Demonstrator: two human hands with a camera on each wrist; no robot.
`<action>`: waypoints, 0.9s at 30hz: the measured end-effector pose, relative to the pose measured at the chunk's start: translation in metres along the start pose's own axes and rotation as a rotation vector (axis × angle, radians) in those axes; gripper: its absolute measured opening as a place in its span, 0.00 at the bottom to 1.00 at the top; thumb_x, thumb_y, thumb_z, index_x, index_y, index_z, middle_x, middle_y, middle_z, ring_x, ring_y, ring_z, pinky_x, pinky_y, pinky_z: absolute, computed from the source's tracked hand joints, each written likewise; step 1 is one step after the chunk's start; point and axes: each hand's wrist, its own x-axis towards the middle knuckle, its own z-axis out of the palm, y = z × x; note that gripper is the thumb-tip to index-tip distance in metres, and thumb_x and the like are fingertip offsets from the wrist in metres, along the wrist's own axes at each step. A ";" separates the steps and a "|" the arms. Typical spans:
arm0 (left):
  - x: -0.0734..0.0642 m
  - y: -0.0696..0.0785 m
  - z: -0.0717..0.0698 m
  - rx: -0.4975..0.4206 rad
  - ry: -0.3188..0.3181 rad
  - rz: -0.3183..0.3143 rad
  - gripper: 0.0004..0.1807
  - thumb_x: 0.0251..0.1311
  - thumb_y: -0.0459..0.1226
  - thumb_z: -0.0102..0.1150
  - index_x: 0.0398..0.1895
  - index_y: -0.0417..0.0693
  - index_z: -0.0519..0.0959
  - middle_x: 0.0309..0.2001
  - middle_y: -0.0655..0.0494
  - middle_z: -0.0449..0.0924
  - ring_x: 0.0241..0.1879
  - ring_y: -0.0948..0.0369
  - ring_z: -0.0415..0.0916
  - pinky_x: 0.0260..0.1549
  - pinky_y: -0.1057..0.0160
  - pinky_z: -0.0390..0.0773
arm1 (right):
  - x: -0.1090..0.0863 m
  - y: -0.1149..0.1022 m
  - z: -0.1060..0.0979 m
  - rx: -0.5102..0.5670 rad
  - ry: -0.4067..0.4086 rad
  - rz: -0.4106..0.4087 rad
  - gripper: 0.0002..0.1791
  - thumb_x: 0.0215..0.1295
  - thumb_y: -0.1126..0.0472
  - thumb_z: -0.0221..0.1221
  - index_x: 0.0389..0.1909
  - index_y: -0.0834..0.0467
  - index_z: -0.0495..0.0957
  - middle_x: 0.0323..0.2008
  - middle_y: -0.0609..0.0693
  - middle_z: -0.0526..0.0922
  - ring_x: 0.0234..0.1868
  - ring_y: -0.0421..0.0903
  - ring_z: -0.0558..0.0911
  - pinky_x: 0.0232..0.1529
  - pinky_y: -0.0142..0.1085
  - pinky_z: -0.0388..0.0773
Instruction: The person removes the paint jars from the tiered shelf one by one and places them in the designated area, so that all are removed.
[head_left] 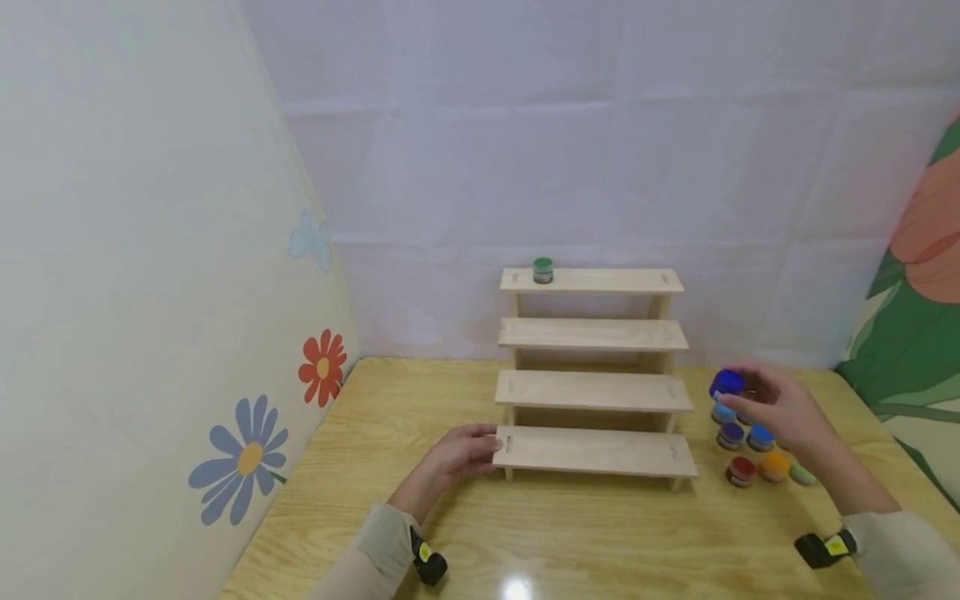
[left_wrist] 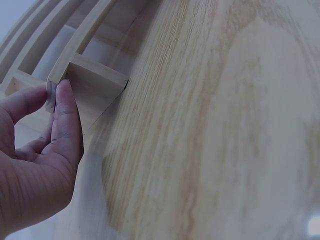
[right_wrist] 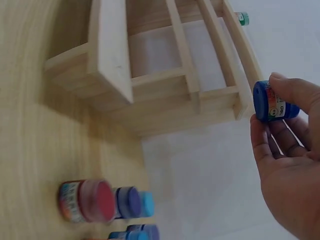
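Note:
A pale wooden rack (head_left: pixel 596 451) with several stepped shelves stands on the table. My left hand (head_left: pixel 463 452) pinches the left end of its lowest shelf between thumb and fingers, as the left wrist view shows up close. To the right of the rack, my right hand (head_left: pixel 783 410) holds a small jar of dark blue paint (right_wrist: pixel 272 102) between thumb and fingertips, above the other jars. A green-lidded paint jar (head_left: pixel 543 271) sits on the top shelf, left of its middle.
Several paint jars stand grouped right of the rack, among them a red one (head_left: pixel 741 472), an orange one (head_left: pixel 774 467) and a purple one (head_left: pixel 730 436). A white cloth (head_left: pixel 450 167) hangs behind the table. Flower-printed panels (head_left: pixel 150 292) flank both sides.

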 end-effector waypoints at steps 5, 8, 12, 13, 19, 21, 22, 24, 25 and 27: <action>0.000 -0.001 -0.001 0.005 0.006 -0.005 0.33 0.67 0.32 0.59 0.71 0.26 0.62 0.46 0.47 0.83 0.40 0.60 0.82 0.37 0.65 0.83 | -0.015 0.015 0.000 0.010 0.001 0.018 0.30 0.73 0.56 0.61 0.68 0.69 0.66 0.45 0.32 0.79 0.44 0.27 0.79 0.41 0.26 0.81; 0.001 -0.002 -0.002 0.006 0.010 -0.007 0.32 0.67 0.32 0.59 0.71 0.26 0.62 0.45 0.48 0.84 0.40 0.61 0.82 0.37 0.65 0.83 | -0.022 0.024 0.000 0.030 0.009 0.026 0.29 0.72 0.58 0.61 0.67 0.69 0.66 0.45 0.31 0.78 0.44 0.27 0.79 0.41 0.27 0.81; 0.003 -0.002 -0.003 0.003 0.009 -0.007 0.32 0.67 0.32 0.59 0.71 0.26 0.62 0.44 0.50 0.84 0.40 0.61 0.83 0.37 0.65 0.83 | -0.033 0.037 0.001 0.072 0.005 0.054 0.29 0.72 0.60 0.62 0.67 0.71 0.66 0.45 0.28 0.78 0.45 0.26 0.79 0.42 0.29 0.82; 0.003 -0.002 -0.003 0.002 0.008 -0.008 0.32 0.67 0.32 0.59 0.71 0.27 0.62 0.44 0.50 0.84 0.40 0.61 0.83 0.37 0.65 0.83 | -0.036 0.040 0.001 0.080 0.005 0.062 0.29 0.72 0.60 0.62 0.66 0.71 0.66 0.45 0.28 0.78 0.45 0.26 0.79 0.42 0.29 0.82; 0.002 -0.001 -0.001 -0.001 0.001 -0.010 0.33 0.68 0.31 0.59 0.71 0.26 0.62 0.44 0.50 0.84 0.39 0.61 0.83 0.37 0.65 0.83 | -0.051 0.057 0.002 0.066 0.016 0.101 0.27 0.71 0.60 0.63 0.64 0.70 0.69 0.44 0.25 0.77 0.45 0.26 0.79 0.41 0.28 0.82; 0.002 -0.002 -0.001 -0.004 -0.002 -0.008 0.33 0.68 0.31 0.59 0.72 0.26 0.61 0.44 0.50 0.84 0.39 0.61 0.83 0.37 0.66 0.83 | -0.055 0.062 0.002 0.045 0.015 0.109 0.28 0.70 0.59 0.64 0.64 0.71 0.69 0.44 0.24 0.76 0.45 0.24 0.78 0.41 0.26 0.81; 0.003 -0.002 -0.002 -0.005 -0.003 -0.008 0.33 0.68 0.31 0.59 0.72 0.26 0.61 0.44 0.50 0.84 0.39 0.61 0.83 0.37 0.66 0.83 | -0.056 0.064 0.003 0.033 0.018 0.112 0.29 0.70 0.60 0.64 0.64 0.72 0.69 0.44 0.24 0.76 0.44 0.23 0.77 0.41 0.25 0.80; 0.003 -0.002 -0.002 -0.004 -0.008 -0.003 0.33 0.68 0.32 0.59 0.72 0.27 0.61 0.45 0.50 0.84 0.40 0.61 0.83 0.37 0.65 0.83 | -0.060 0.067 0.004 0.004 0.014 0.120 0.29 0.69 0.59 0.64 0.64 0.72 0.69 0.47 0.28 0.77 0.45 0.19 0.75 0.42 0.23 0.79; 0.003 -0.002 -0.002 -0.003 -0.011 -0.002 0.34 0.68 0.32 0.59 0.72 0.27 0.60 0.45 0.50 0.84 0.40 0.61 0.83 0.37 0.65 0.83 | -0.061 0.069 0.004 -0.008 0.008 0.126 0.30 0.69 0.59 0.65 0.64 0.72 0.69 0.50 0.35 0.79 0.45 0.18 0.74 0.42 0.22 0.78; 0.003 -0.001 -0.001 -0.003 -0.015 -0.001 0.34 0.68 0.33 0.59 0.73 0.27 0.60 0.45 0.49 0.84 0.40 0.61 0.83 0.38 0.65 0.83 | -0.065 0.070 0.006 -0.027 -0.002 0.142 0.31 0.69 0.59 0.65 0.65 0.73 0.68 0.55 0.51 0.81 0.46 0.15 0.71 0.43 0.20 0.77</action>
